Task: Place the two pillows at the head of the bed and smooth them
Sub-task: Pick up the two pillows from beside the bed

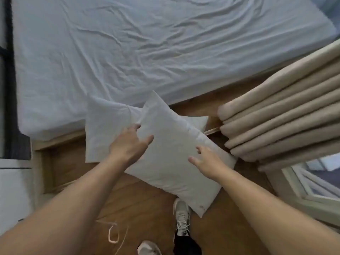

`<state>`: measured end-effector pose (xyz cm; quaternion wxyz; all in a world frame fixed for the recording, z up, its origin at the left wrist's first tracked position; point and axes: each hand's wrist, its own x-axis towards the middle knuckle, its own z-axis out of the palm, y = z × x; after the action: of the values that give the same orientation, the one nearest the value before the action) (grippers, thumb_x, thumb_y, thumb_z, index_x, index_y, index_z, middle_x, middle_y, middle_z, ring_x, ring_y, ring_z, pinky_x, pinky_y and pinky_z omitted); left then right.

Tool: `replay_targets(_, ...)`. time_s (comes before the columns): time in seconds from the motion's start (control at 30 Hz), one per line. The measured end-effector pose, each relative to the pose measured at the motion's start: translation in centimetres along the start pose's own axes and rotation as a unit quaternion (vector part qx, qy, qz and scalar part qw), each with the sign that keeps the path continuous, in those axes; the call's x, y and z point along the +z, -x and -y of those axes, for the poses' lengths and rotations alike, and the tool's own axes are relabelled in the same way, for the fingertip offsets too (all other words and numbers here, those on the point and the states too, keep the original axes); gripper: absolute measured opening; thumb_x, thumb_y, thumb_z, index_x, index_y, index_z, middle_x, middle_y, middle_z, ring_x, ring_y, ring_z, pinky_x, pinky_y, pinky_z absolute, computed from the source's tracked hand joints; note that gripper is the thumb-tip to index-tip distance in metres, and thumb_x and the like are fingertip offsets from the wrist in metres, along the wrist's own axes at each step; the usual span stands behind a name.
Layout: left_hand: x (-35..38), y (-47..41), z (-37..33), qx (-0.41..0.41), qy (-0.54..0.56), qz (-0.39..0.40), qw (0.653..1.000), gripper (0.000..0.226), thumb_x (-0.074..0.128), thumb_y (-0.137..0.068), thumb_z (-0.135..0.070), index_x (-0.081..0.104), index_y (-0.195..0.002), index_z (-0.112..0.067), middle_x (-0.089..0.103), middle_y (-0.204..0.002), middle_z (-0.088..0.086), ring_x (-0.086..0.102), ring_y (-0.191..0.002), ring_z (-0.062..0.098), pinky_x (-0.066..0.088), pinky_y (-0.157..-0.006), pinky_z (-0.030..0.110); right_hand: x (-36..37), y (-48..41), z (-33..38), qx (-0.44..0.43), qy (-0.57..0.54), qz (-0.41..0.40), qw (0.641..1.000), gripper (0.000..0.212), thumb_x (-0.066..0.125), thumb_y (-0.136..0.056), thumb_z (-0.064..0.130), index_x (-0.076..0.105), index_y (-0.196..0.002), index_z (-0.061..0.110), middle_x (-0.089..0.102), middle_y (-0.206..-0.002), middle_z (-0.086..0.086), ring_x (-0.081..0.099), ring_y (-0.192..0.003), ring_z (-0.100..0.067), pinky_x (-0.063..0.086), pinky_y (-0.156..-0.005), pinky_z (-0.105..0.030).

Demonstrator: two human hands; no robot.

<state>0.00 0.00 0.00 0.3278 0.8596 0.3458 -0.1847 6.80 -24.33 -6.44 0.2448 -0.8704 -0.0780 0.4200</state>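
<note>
Two white pillows lean against the near side of the bed point(128, 52), which wears a wrinkled pale blue sheet. The upper pillow point(173, 155) lies slanted across the lower pillow point(104, 129), its bottom corner hanging over the wooden floor. My left hand point(128, 144) rests on the upper pillow's left edge, fingers spread. My right hand point(206, 159) lies on its right half, fingers apart. Neither hand has closed on the fabric.
Beige curtain folds point(276, 116) hang at the right, close to the pillows, with a window frame point(309, 183) below them. My shoes point(181, 216) stand on the wooden floor. A dark bed frame point(11, 89) runs along the left. A thin cord point(112, 234) lies on the floor.
</note>
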Motion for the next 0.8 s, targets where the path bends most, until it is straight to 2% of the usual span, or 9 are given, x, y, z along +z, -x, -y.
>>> replay_targets(0.1, 6.6, -7.0, 1.0, 0.067, -0.159, -0.027, 0.985, 0.088, 0.059, -0.074, -0.069, 0.024, -0.148, -0.036, 0.029, -0.153, 0.006, 0.031, -0.138, 0.031, 0.033, -0.107, 0.056, 2.8, -6.9, -6.1, 0.048, 0.028, 0.015, 0.998, 0.094, 0.067, -0.084, 0.053, 0.014, -0.154, 0.021, 0.02, -0.161, -0.003, 0.025, -0.145, -0.026, 0.029, -0.115, -0.047)
replay_targets(0.27, 16.4, -17.3, 2.7, 0.218, -0.443, 0.0, 0.869, 0.134, 0.067, -0.051, -0.08, -0.022, -0.144, -0.043, -0.029, -0.155, 0.012, -0.027, -0.138, 0.048, 0.001, -0.107, 0.074, 6.5, -17.7, -12.4, 0.057, 0.133, 0.008, 0.99, 0.144, 0.082, -0.058, 0.061, -0.024, -0.15, 0.028, -0.024, -0.161, 0.005, -0.016, -0.148, -0.025, 0.012, -0.117, -0.059)
replay_targets(0.33, 18.9, -20.6, 3.1, 0.23, -0.471, 0.002, 0.852, 0.14, 0.069, -0.046, -0.079, -0.023, -0.144, -0.042, -0.035, -0.153, 0.013, -0.035, -0.133, 0.05, -0.004, -0.104, 0.077, 8.1, -21.3, -13.5, 0.054, 0.158, 0.01, 0.986, 0.151, 0.084, -0.053, 0.062, -0.031, -0.146, 0.029, -0.031, -0.158, 0.005, -0.023, -0.147, -0.025, 0.006, -0.115, -0.062)
replay_targets(0.4, 20.2, -23.4, 3.8, 0.226, -0.476, 0.012, 0.85, 0.136, 0.069, -0.046, -0.079, -0.015, -0.146, -0.042, -0.025, -0.157, 0.012, -0.029, -0.137, 0.049, -0.003, -0.104, 0.077, 9.6, -23.9, -13.9, 0.047, 0.157, -0.016, 0.986, 0.151, 0.085, -0.051, 0.061, -0.024, -0.149, 0.028, -0.018, -0.162, 0.003, -0.011, -0.149, -0.026, 0.009, -0.114, -0.06)
replay_targets(0.47, 20.6, -25.2, 4.6, 0.217, -0.475, 0.034, 0.852, 0.121, 0.069, -0.052, -0.076, 0.0, -0.146, -0.041, -0.003, -0.159, 0.01, -0.013, -0.141, 0.046, 0.005, -0.105, 0.075, 10.9, -26.0, -13.9, 0.042, 0.144, -0.064, 0.987, 0.137, 0.087, -0.05, 0.057, 0.002, -0.153, 0.025, 0.014, -0.159, -0.003, 0.016, -0.144, -0.029, 0.023, -0.112, -0.052)
replay_targets(0.57, 21.0, -26.2, 5.6, 0.234, -0.463, 0.026, 0.854, 0.084, 0.068, -0.064, -0.066, 0.033, -0.133, -0.034, 0.037, -0.14, 0.004, 0.028, -0.133, 0.035, 0.03, -0.101, 0.06, 11.6, -27.9, -13.6, 0.049, 0.113, -0.126, 0.984, 0.08, 0.085, -0.062, 0.044, 0.047, -0.128, 0.019, 0.053, -0.128, -0.007, 0.048, -0.12, -0.029, 0.04, -0.089, -0.039)
replay_targets(0.63, 21.3, -26.0, 6.1, 0.27, -0.45, 0.005, 0.851, 0.058, 0.07, -0.071, -0.054, 0.05, -0.118, -0.027, 0.054, -0.119, 0.003, 0.049, -0.115, 0.029, 0.04, -0.087, 0.045, 11.7, -28.0, -13.4, 0.056, 0.092, -0.126, 0.986, 0.046, 0.08, -0.071, 0.034, 0.058, -0.108, 0.017, 0.064, -0.113, -0.008, 0.058, -0.106, -0.031, 0.038, -0.073, -0.036)
replay_targets(0.7, 21.3, -25.4, 6.5, 0.317, -0.426, 0.008, 0.847, 0.037, 0.081, -0.065, -0.033, 0.062, -0.093, -0.018, 0.063, -0.09, 0.006, 0.062, -0.087, 0.03, 0.044, -0.067, 0.039, 11.7, -27.0, -13.1, 0.066, 0.072, -0.122, 0.988, 0.03, 0.075, -0.076, 0.027, 0.061, -0.1, 0.016, 0.068, -0.104, -0.01, 0.061, -0.097, -0.035, 0.035, -0.065, -0.034)
replay_targets(0.8, 19.6, -23.9, 7.3, 0.384, -0.344, 0.032, 0.856, 0.035, 0.084, -0.047, -0.009, 0.058, -0.07, -0.014, 0.059, -0.06, 0.008, 0.061, -0.051, 0.03, 0.043, -0.044, 0.034, 11.0, -23.2, -12.4, 0.063, 0.065, -0.092, 0.992, 0.02, 0.066, -0.08, 0.025, 0.064, -0.098, 0.017, 0.071, -0.099, -0.01, 0.063, -0.091, -0.034, 0.042, -0.065, -0.034)
